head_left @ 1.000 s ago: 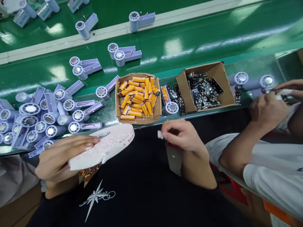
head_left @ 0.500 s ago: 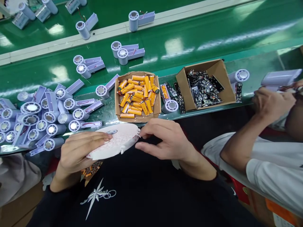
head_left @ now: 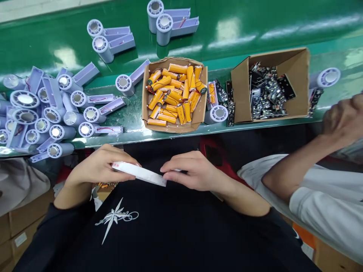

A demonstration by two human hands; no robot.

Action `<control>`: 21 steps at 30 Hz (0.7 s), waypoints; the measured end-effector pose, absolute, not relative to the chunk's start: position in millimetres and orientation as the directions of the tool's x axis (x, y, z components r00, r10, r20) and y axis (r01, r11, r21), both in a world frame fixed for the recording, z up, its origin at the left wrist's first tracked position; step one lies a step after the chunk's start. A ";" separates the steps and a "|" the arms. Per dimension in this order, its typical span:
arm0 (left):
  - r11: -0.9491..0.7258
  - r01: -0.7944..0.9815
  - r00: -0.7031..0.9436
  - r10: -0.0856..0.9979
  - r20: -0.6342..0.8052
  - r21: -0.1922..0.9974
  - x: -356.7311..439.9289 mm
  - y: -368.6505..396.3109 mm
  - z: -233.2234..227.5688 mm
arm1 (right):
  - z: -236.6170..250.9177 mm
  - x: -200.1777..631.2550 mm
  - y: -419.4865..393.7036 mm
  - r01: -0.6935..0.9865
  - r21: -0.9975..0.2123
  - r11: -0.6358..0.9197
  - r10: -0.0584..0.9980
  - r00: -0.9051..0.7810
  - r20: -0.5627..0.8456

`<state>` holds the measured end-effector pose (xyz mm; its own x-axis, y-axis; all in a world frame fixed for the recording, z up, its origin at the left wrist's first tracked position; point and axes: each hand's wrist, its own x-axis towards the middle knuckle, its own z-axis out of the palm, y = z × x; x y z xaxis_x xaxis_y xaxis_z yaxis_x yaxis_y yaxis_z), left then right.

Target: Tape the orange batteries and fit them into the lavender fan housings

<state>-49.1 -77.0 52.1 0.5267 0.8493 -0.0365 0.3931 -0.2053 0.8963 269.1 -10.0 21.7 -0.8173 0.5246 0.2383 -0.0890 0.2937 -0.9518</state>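
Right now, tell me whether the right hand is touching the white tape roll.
Touching. The head view shows the right hand with its fingers pressed on the edge of the white tape roll, which the left hand grips.

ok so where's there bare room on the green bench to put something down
Bare belt lies beyond the battery box and the circuit board box, right of the far fan housings. A smaller patch sits in front of the near-left housings. The left end is piled with lavender housings, crowded.

- We see a white tape roll [head_left: 138, 173] with faint red print.
- Our shirt [head_left: 170, 230] is black with a white star.
- We note orange batteries [head_left: 174, 100], lilac fan shells [head_left: 51, 113], a green belt [head_left: 255, 22].
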 end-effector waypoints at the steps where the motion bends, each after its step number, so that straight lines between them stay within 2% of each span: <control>1: -0.173 0.398 0.511 0.857 -0.061 0.901 -48.9 -78.2 49.3 | 19.2 267.8 -14.1 -0.095 -0.947 0.305 0.527 -0.812 0.251; 8: -0.119 0.391 0.503 0.858 -0.104 0.913 -46.7 -77.6 46.3 | 20.5 264.0 -16.7 0.003 -0.950 0.312 0.578 -0.794 0.187; 14: -0.104 0.427 0.513 0.846 -0.146 0.898 -44.0 -70.7 45.4 | 23.7 261.1 -11.4 0.069 -0.947 0.313 0.557 -0.821 0.124; 19: -0.037 0.446 0.525 0.820 -0.228 0.894 -39.7 -65.9 47.7 | 23.1 257.0 -12.0 0.109 -0.930 0.350 0.562 -0.819 0.115; 21: -0.003 0.448 0.529 0.807 -0.262 0.894 -38.5 -64.2 47.8 | 20.6 255.7 -14.0 0.094 -0.902 0.422 0.551 -0.817 0.173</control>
